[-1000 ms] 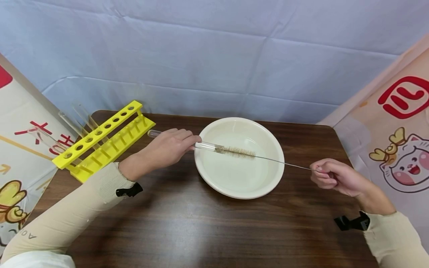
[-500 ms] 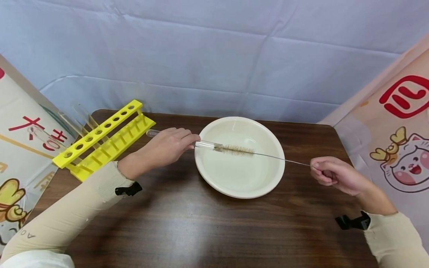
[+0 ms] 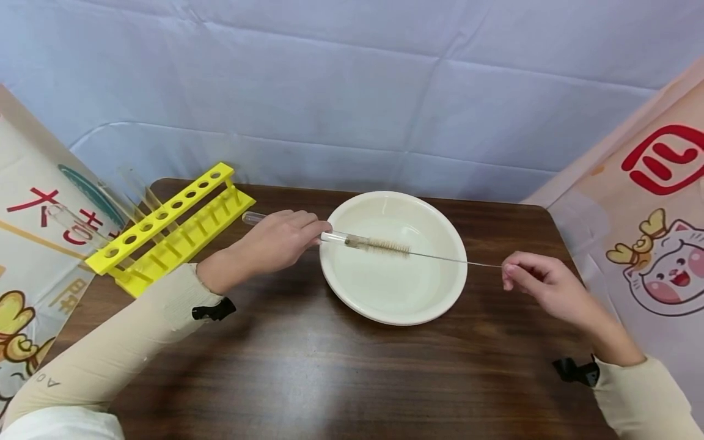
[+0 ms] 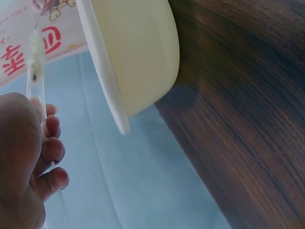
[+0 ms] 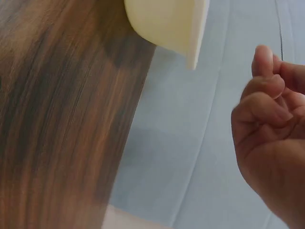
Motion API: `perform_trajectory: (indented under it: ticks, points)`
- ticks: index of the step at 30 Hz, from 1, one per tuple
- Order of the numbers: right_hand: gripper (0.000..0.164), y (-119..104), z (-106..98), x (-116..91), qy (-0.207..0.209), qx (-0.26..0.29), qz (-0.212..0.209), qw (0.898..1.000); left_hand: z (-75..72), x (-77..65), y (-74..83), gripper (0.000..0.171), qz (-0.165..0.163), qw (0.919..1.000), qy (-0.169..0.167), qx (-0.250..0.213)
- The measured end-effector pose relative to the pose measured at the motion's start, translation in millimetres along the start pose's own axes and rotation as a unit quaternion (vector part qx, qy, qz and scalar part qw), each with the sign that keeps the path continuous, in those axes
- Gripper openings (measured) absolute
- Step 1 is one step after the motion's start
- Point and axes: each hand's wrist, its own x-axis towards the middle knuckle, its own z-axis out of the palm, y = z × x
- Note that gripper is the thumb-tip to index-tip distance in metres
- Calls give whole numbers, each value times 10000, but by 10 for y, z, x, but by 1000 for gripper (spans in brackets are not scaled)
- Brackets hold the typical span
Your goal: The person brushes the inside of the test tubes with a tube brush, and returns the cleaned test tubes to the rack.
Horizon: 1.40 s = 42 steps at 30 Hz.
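My left hand (image 3: 288, 241) grips a clear glass test tube (image 3: 337, 237), held sideways at the basin's left rim. Its rounded end (image 3: 252, 218) sticks out past the back of the hand, and its mouth faces right. The tip of a test tube brush (image 3: 392, 247) sits inside that mouth, with most of its tan bristles outside over the white basin (image 3: 396, 308). Out to the right, my right hand (image 3: 544, 284) pinches the far end of the brush's thin wire handle (image 3: 451, 260) between thumb and fingers. In the left wrist view, curled fingers (image 4: 52, 151) wrap the tube.
A yellow test tube rack (image 3: 177, 206) stands at the table's left, with several clear tubes (image 3: 74, 221) leaning in its left holes. The basin rests on the dark wooden table (image 3: 352, 379). A pale cloth backdrop (image 3: 330, 91) rises behind, with printed panels at both sides.
My right hand has shifted a little left and turned, and the brush tip has gone slightly deeper into the test tube. My left hand has stayed nearly in place.
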Motion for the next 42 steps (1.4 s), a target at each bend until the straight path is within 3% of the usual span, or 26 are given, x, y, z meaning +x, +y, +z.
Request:
perform_trajectory:
  ticks: [5, 13, 17, 24, 37, 42]
  points:
    - [36, -90, 108, 44, 534, -1357, -335, 9887, -11, 23, 27, 25, -70, 9998, -168, -8]
    - [33, -215, 188, 171, 895, -2095, -1035, 9682, -14, 56, 42, 27, -155, 9995, -288, 22]
    - [29, -242, 235, 228, 941, -2180, -1228, 9636, -6, 82, 44, 27, -114, 9997, -203, 64]
    - [26, -266, 343, 333, 954, -2019, -1361, 9652, 19, 134, 71, 26, -37, 10000, -35, 79]
    - [25, -437, 620, 587, 844, -2042, -1426, 9648, 43, 236, 195, 24, 43, 9999, -141, -54]
    - [25, -485, 725, 667, 715, -1944, -1519, 9665, 59, 286, 254, 24, 199, 9998, -35, -2]
